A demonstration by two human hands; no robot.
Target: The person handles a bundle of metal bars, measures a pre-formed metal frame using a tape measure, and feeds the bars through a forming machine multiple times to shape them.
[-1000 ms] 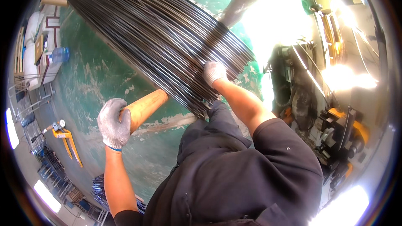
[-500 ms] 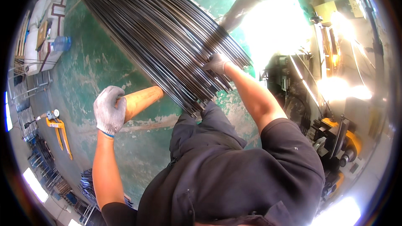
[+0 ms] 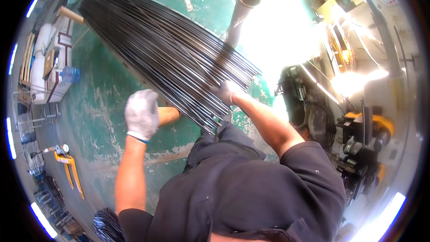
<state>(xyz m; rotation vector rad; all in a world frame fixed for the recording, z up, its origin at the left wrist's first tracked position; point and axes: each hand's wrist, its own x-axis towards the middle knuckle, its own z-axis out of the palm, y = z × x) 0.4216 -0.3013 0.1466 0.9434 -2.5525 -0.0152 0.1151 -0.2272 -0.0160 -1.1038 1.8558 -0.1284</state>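
A wide bundle of long, thin dark metal rods (image 3: 148, 40) slants from the far left toward my legs, their near ends uneven. My right hand (image 3: 225, 92), in a pale knit glove, is closed on several rods near those ends; its fingertips are partly hidden. My left hand (image 3: 142, 114), also gloved, is curled at the left of the bundle, in front of a brown cylinder (image 3: 168, 115). The hand covers that cylinder's left part. Whether it grips the cylinder or is only above it, I cannot tell.
A grey pipe (image 3: 237, 18) rises beyond the bundle in strong glare. Dark machinery with yellow parts (image 3: 380, 130) stands at right. On the left are a yellow forked tool (image 3: 69, 170), a blue water jug (image 3: 70, 75) and white wrapped stacks (image 3: 51, 49). Another rod bundle (image 3: 106, 225) lies lower left.
My left hand has shifted right toward the bundle, covering more of the brown cylinder. My right hand stays on the rod ends. The whole view has shifted a little.
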